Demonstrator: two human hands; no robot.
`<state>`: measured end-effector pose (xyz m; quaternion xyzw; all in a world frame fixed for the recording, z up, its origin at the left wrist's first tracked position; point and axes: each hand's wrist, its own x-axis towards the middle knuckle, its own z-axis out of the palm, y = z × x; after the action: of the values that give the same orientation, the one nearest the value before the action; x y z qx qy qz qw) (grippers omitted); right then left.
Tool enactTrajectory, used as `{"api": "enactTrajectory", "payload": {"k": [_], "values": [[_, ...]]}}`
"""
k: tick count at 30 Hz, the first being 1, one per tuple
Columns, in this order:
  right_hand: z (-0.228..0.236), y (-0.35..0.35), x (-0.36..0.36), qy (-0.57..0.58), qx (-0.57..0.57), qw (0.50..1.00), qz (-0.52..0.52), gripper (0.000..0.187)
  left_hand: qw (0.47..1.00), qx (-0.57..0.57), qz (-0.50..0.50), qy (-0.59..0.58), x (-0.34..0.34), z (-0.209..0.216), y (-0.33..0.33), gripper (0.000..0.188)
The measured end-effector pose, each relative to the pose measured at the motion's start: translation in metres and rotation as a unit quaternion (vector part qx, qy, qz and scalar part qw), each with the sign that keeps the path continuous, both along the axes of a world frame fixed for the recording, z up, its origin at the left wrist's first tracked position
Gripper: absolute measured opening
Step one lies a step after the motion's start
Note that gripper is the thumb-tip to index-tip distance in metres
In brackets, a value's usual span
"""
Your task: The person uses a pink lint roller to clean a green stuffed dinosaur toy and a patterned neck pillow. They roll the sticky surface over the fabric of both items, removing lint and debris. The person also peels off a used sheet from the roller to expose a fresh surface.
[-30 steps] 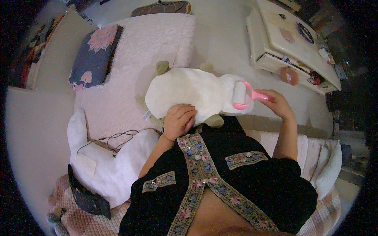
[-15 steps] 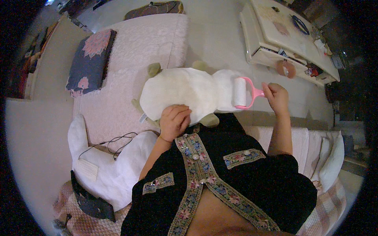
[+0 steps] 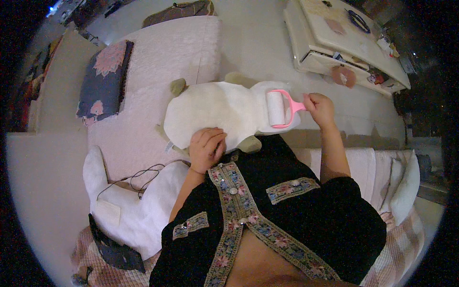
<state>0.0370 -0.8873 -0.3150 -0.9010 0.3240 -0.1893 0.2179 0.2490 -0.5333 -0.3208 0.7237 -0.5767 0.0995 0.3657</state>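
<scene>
A white plush toy [image 3: 210, 107] with green-grey feet lies on its side across my lap, its narrower head end to the right. My left hand [image 3: 208, 146] presses on the near side of its body, fingers curled into the fabric. In my right hand [image 3: 319, 110] is the handle of a pink lint roller [image 3: 276, 109]. Its white sticky roll rests upon the toy's head end. A small fabric tag [image 3: 169, 147] sticks out at the toy's left end.
A pale pink fleece cover [image 3: 158, 62] spreads ahead, with a folded dark blanket [image 3: 106, 76] at its left. Left of me lies a white plush [image 3: 138, 205] with a black cable and a dark item [image 3: 114, 246]. A cream cabinet [image 3: 306, 43] stands far right.
My right hand has moved the lint roller a little to the left along the toy's head end. My left hand stays on the toy's body. The whole view has shifted slightly.
</scene>
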Motion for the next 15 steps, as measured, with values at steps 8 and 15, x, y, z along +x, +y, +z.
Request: {"api": "enactTrajectory", "payload": {"k": [8, 15], "values": [[-0.026, -0.037, -0.064, 0.099, -0.005, 0.989, -0.11, 0.044, 1.0, -0.007, -0.001, -0.008, 0.001, -0.004, -0.001, 0.027], [-0.009, -0.059, -0.115, 0.072, 0.034, 0.966, -0.246, 0.043, 1.0, -0.009, -0.003, -0.012, 0.0, -0.002, -0.001, 0.027]]}}
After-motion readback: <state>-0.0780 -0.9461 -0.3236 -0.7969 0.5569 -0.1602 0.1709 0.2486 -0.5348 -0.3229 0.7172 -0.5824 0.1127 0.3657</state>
